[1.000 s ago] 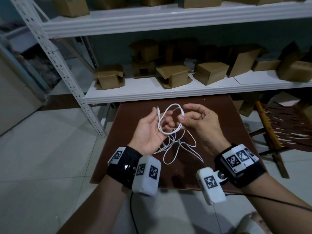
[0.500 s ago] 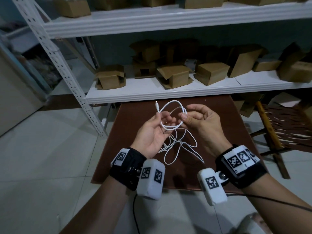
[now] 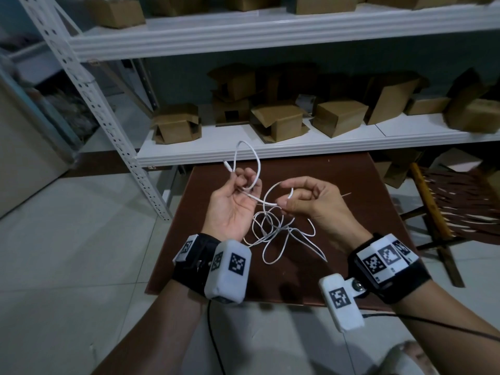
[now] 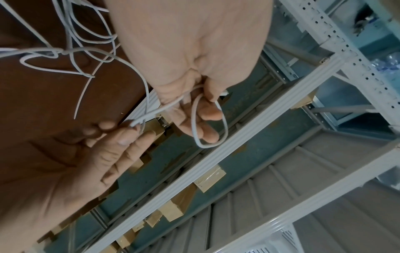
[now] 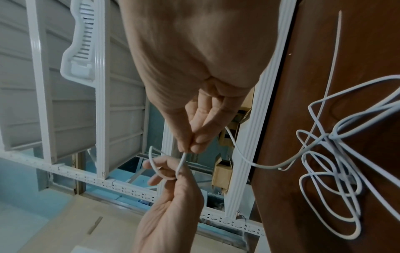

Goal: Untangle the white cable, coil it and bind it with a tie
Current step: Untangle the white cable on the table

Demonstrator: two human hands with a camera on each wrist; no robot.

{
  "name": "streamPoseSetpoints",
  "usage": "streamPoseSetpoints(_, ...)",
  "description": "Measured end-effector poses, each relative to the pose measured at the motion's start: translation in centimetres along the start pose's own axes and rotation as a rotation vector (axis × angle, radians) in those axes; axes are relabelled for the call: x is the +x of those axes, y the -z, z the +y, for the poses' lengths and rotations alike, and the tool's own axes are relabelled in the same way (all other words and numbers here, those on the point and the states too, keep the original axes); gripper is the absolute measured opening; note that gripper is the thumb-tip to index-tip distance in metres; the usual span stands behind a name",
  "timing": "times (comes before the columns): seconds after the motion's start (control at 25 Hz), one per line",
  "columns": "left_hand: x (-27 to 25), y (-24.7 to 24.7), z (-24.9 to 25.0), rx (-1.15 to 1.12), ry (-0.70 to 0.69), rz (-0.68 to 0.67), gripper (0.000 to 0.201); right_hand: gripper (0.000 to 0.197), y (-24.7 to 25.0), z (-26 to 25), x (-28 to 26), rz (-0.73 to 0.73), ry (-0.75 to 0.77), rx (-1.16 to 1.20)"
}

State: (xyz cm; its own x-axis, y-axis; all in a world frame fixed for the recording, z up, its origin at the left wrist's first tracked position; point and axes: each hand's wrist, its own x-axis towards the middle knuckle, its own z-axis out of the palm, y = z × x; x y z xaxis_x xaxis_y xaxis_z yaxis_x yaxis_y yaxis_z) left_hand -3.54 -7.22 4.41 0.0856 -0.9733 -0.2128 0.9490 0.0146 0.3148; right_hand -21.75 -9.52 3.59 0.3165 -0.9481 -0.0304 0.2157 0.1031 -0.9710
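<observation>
The thin white cable [image 3: 263,200] runs between both hands above the brown table [image 3: 351,171]. My left hand [image 3: 243,178], palm up, grips a small upright loop of it, and the plug end pokes out past the fingers. In the left wrist view that loop [image 4: 225,123] circles the curled fingers. My right hand [image 3: 284,204] pinches the cable between thumb and forefinger, seen as a fingertip pinch [image 5: 191,147] in the right wrist view. The rest hangs as a tangle [image 5: 331,142] down onto the table. A thin pale tie [image 3: 346,195] lies on the table behind the right hand.
White metal shelving [image 3: 270,155] with several open cardboard boxes [image 3: 278,123] stands right behind the table. A perforated shelf post [image 3: 135,169] rises at the left. A wooden folding rack [image 3: 438,212] sits to the right. Pale floor tiles [image 3: 81,266] lie around.
The hands have moved apart. The left hand has lifted its loop higher, and the right hand has shifted right along the cable, stretching a short run between them.
</observation>
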Motion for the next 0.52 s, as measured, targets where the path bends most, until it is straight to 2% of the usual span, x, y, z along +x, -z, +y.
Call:
streamPoseSetpoints(0.16, -0.3, -0.1, 0.0, -0.027, 0.019, 0.008, 0.026, 0.032, -0.1, 0.2, -0.2, -0.061, -0.077, -0.079)
streamPoseSetpoints(0.24, -0.2, 0.0, -0.3, 0.133, 0.006, 0.018, 0.025, 0.023, -0.1, 0.2, -0.2, -0.058, -0.094, -0.100)
streamPoseSetpoints(0.36, -0.3, 0.2, -0.9, 0.464, -0.016, -0.041, 0.032, 0.015, 0.1, 0.1, -0.2, -0.015, -0.070, -0.078)
streamPoseSetpoints(0.52, -0.3, 0.4, -0.9, 0.637, -0.028, -0.070, 0.032, 0.025, 0.0, -0.4, -0.3, 0.083, -0.046, 0.073)
